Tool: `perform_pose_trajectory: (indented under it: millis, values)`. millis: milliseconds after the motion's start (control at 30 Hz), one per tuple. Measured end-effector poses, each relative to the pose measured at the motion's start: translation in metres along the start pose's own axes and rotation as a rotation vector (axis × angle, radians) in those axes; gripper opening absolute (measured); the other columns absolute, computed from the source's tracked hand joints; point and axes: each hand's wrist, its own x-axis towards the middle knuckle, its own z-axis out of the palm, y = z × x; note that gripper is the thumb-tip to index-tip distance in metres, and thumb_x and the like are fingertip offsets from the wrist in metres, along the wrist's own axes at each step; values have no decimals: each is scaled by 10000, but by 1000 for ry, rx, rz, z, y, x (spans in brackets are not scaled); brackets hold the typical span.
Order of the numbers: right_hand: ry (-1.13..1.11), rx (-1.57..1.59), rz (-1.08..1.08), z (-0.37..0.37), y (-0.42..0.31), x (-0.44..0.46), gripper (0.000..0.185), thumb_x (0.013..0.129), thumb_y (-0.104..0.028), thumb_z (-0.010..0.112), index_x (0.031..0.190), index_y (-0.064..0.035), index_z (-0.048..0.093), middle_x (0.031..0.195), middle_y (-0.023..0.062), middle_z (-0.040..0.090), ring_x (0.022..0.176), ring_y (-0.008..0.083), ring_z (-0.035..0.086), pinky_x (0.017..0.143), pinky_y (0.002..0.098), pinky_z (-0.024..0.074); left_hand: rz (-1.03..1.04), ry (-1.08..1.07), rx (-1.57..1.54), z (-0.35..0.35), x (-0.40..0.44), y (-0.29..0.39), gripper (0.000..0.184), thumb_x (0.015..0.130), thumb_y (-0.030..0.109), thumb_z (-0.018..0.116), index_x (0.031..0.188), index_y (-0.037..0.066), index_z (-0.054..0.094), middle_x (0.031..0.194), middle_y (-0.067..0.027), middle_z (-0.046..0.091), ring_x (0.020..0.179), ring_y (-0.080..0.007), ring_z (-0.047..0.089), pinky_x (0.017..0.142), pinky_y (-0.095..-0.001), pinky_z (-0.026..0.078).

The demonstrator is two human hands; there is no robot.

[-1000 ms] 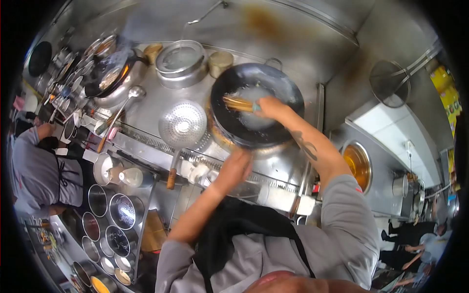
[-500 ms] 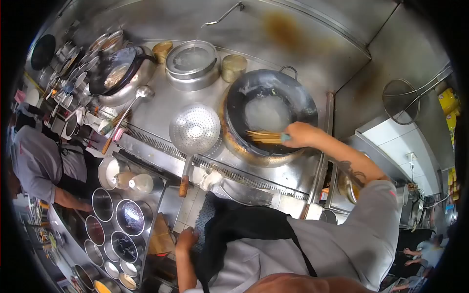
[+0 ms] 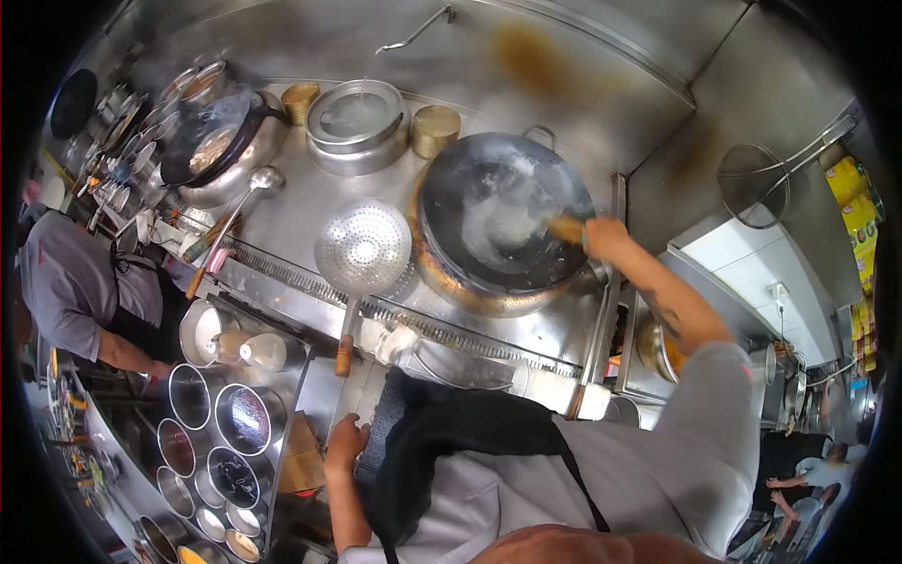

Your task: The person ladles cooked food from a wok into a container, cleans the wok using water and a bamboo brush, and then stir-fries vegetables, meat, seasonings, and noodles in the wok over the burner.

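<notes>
The person wears a light grey short-sleeved top (image 3: 648,461), its cloth loosely creased, with a small reddish mark (image 3: 747,373) near the edge of one sleeve (image 3: 719,385). Over it goes a black apron (image 3: 479,428) with a narrow dark strap (image 3: 584,489) running down across the grey cloth. One forearm carries a dark tattoo (image 3: 665,318), its outline too blurred to read, and both hands are bare.

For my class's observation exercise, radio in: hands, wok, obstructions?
Right hand gripping brush at wok, cloudy liquid inside. Left hand low beside apron, nothing visible in it. Skimmer beside wok, not over it.
</notes>
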Motion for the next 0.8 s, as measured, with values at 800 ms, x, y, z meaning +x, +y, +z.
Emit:
perform_pose_trajectory:
  millis: [800]
  values:
    - [313, 333, -167, 8, -71, 67, 253, 814, -210, 550, 887, -16, 695, 860, 229, 677, 814, 401, 663, 757, 474, 527, -129, -62, -294, -8, -37, -6, 420, 848, 207, 606, 1183, -41, 549, 666, -141, 645, 551, -211, 632, 495, -338, 488]
